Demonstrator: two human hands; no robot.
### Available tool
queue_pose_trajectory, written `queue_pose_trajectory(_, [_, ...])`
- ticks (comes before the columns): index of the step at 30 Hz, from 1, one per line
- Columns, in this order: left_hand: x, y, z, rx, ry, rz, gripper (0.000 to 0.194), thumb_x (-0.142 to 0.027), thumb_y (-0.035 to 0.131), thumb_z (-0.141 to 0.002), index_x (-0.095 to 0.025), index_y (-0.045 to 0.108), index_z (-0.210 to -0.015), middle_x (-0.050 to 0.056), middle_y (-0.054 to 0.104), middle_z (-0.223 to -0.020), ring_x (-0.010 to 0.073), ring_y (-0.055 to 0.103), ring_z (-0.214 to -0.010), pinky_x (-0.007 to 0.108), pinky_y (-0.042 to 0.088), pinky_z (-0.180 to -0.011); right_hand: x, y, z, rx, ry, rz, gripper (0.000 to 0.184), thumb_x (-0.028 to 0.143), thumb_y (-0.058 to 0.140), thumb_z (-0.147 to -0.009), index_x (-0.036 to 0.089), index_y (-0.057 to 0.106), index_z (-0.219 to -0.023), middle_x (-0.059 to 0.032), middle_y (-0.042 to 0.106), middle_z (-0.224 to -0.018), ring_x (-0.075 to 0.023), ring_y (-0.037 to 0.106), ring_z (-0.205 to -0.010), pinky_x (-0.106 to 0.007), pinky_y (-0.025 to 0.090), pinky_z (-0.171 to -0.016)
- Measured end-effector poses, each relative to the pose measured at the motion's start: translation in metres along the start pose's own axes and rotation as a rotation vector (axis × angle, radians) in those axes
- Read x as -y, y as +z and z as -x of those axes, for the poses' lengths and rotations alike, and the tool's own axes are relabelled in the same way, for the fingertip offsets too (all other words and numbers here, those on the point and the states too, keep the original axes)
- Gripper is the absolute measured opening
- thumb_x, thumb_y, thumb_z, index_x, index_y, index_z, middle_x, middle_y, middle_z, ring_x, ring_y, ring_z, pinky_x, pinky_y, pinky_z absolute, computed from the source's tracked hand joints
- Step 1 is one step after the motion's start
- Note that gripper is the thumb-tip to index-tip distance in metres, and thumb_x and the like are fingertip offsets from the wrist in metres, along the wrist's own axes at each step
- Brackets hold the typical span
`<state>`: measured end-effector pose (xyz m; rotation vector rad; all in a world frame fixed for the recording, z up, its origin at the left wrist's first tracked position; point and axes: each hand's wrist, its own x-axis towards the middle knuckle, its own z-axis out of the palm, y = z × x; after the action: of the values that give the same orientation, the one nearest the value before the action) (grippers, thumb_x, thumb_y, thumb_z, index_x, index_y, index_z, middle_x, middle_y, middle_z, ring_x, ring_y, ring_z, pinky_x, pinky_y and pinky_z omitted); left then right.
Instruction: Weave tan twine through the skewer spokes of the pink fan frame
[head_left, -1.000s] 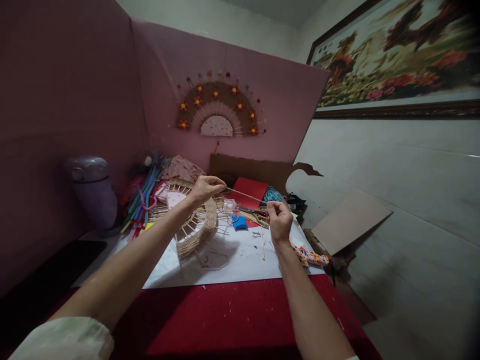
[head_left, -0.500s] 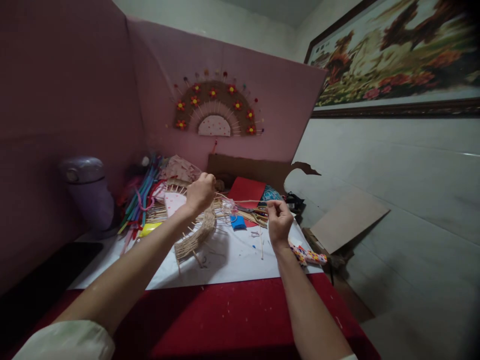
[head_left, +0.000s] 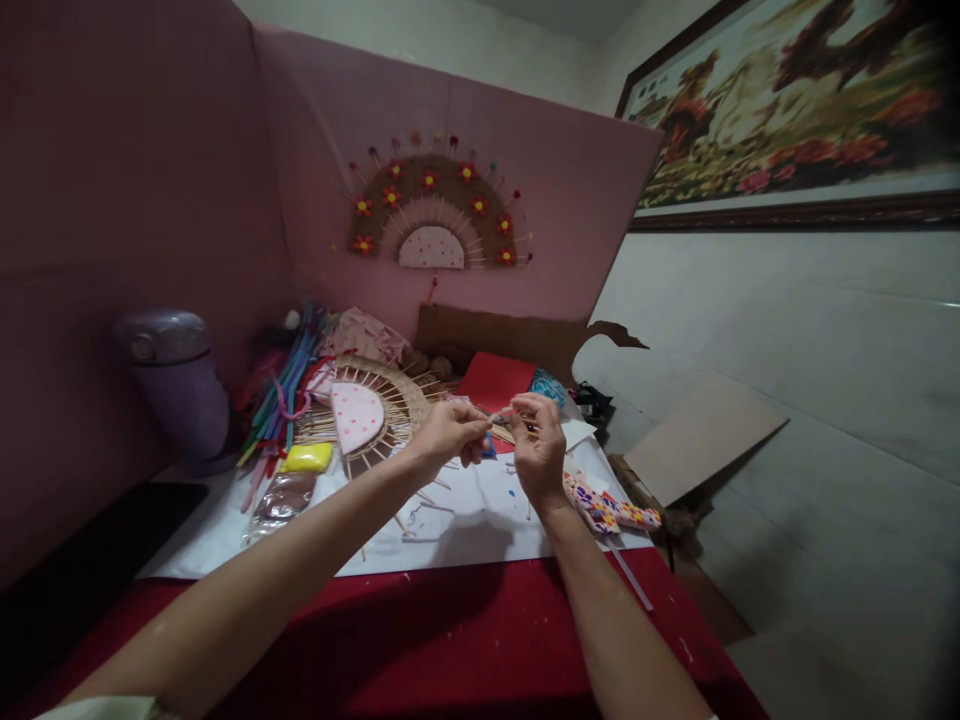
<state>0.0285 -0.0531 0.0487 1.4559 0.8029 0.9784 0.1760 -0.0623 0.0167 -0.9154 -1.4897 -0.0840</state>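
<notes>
My left hand (head_left: 452, 436) and my right hand (head_left: 540, 452) meet over the white sheet, fingertips almost touching. Both are closed in a pinch on what looks like a thin strand of twine, mostly hidden by the fingers. Left of them lies a half-ring fan of thin sticks wound with twine (head_left: 411, 394). At its centre is a pale half-disc with pink dots (head_left: 357, 416). My left wrist is close to the fan's near side. Behind my right hand sits a red sheet (head_left: 495, 383), and a blue packet (head_left: 491, 446) is partly covered by my left fingers.
A purple bottle (head_left: 180, 390) stands at left beside coloured pipe cleaners (head_left: 291, 365). Yellow (head_left: 307, 458) and brown (head_left: 283, 503) packets lie nearby. Flower-patterned material (head_left: 611, 508) rests at right. A finished-looking fan (head_left: 429, 181) hangs on the pink panel (head_left: 547, 190) behind.
My left hand has come down and right to meet my right hand; the strand stretched between them now barely shows. The twine-wound fan, earlier tilted up under my left arm, lies flatter.
</notes>
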Motion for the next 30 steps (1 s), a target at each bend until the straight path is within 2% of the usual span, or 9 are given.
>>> queue_pose_trajectory(2, [0.001, -0.002, 0.003, -0.038, 0.0, 0.119, 0.016, -0.023, 0.061, -0.072, -0.01, 0.056, -0.063, 0.002, 0.059, -0.055, 0.0068, 0.05, -0.038, 0.018, 0.035, -0.035, 0.004, -0.001, 0.001, -0.117, -0.071, 0.141, 0.015, 0.018, 0.048, -0.084, 0.019, 0.056, -0.096, -0.0102, 0.054, -0.104, -0.0239, 0.05, -0.102, -0.044, 0.038, -0.09])
queue_pose_trajectory(4, [0.003, -0.002, 0.005, -0.07, 0.012, 0.176, 0.015, -0.022, 0.063, -0.07, -0.01, 0.056, -0.066, 0.003, 0.062, -0.06, 0.0071, 0.051, -0.04, 0.018, 0.038, -0.036, 0.007, -0.001, 0.004, -0.152, -0.145, 0.225, 0.014, 0.017, 0.05, -0.083, 0.02, 0.057, -0.094, -0.0096, 0.056, -0.099, -0.0241, 0.051, -0.098, -0.045, 0.038, -0.087])
queue_pose_trajectory(6, [0.004, -0.001, 0.008, -0.097, 0.027, 0.176, 0.016, -0.024, 0.064, -0.069, -0.01, 0.056, -0.066, 0.003, 0.062, -0.06, 0.0076, 0.052, -0.04, 0.018, 0.037, -0.035, 0.009, 0.0, 0.009, -0.07, -0.23, 0.235, 0.011, 0.016, 0.051, -0.082, 0.021, 0.058, -0.09, -0.0074, 0.058, -0.089, -0.0221, 0.054, -0.087, -0.041, 0.041, -0.081])
queue_pose_trajectory(8, [0.006, 0.0, 0.01, -0.129, 0.035, 0.135, 0.015, -0.023, 0.063, -0.07, -0.011, 0.056, -0.067, 0.001, 0.06, -0.056, 0.0083, 0.052, -0.038, 0.018, 0.036, -0.032, 0.009, 0.004, 0.013, 0.071, -0.279, 0.197, 0.014, 0.014, 0.05, -0.082, 0.021, 0.058, -0.091, -0.0064, 0.06, -0.084, -0.0205, 0.055, -0.082, -0.037, 0.043, -0.076])
queue_pose_trajectory(10, [0.007, 0.0, 0.012, -0.162, 0.038, 0.06, 0.011, -0.021, 0.059, -0.071, -0.011, 0.056, -0.067, 0.0, 0.058, -0.054, 0.0086, 0.052, -0.035, 0.018, 0.036, -0.03, 0.009, 0.008, 0.016, 0.192, -0.258, 0.162, 0.021, 0.014, 0.046, -0.084, 0.02, 0.056, -0.101, -0.0076, 0.06, -0.089, -0.0205, 0.056, -0.084, -0.036, 0.045, -0.075])
queue_pose_trajectory(13, [0.012, -0.001, 0.014, -0.208, 0.066, -0.094, 0.01, -0.019, 0.054, -0.073, -0.012, 0.056, -0.068, 0.0, 0.059, -0.055, 0.0092, 0.052, -0.034, 0.017, 0.034, -0.027, 0.007, 0.011, 0.018, 0.282, -0.191, 0.149, 0.028, 0.015, 0.043, -0.086, 0.019, 0.053, -0.111, -0.0097, 0.058, -0.095, -0.0212, 0.055, -0.089, -0.036, 0.046, -0.077])
queue_pose_trajectory(16, [0.019, -0.005, 0.016, -0.232, 0.13, -0.211, 0.01, -0.021, 0.053, -0.074, -0.013, 0.057, -0.07, 0.001, 0.06, -0.057, 0.0096, 0.053, -0.036, 0.017, 0.035, -0.027, 0.006, 0.013, 0.019, 0.301, -0.167, 0.113, 0.024, 0.015, 0.043, -0.087, 0.019, 0.055, -0.107, -0.0093, 0.058, -0.094, -0.021, 0.055, -0.089, -0.036, 0.046, -0.079])
queue_pose_trajectory(23, [0.034, -0.01, 0.021, -0.244, 0.248, -0.266, 0.011, -0.018, 0.051, -0.073, -0.014, 0.06, -0.072, 0.0, 0.058, -0.055, 0.0102, 0.057, -0.042, 0.016, 0.039, -0.032, 0.011, 0.015, 0.022, 0.328, -0.174, 0.076, 0.018, 0.018, 0.045, -0.086, 0.02, 0.054, -0.102, -0.008, 0.061, -0.091, -0.0194, 0.057, -0.083, -0.033, 0.046, -0.076])
queue_pose_trajectory(30, [0.034, -0.004, 0.022, -0.232, 0.262, -0.264, 0.014, -0.016, 0.048, -0.073, -0.013, 0.062, -0.075, 0.001, 0.059, -0.057, 0.0103, 0.058, -0.045, 0.017, 0.043, -0.036, 0.013, 0.016, 0.026, 0.323, -0.196, 0.128, 0.016, 0.017, 0.044, -0.087, 0.018, 0.055, -0.098, -0.0078, 0.064, -0.089, -0.0174, 0.058, -0.078, -0.03, 0.046, -0.072])
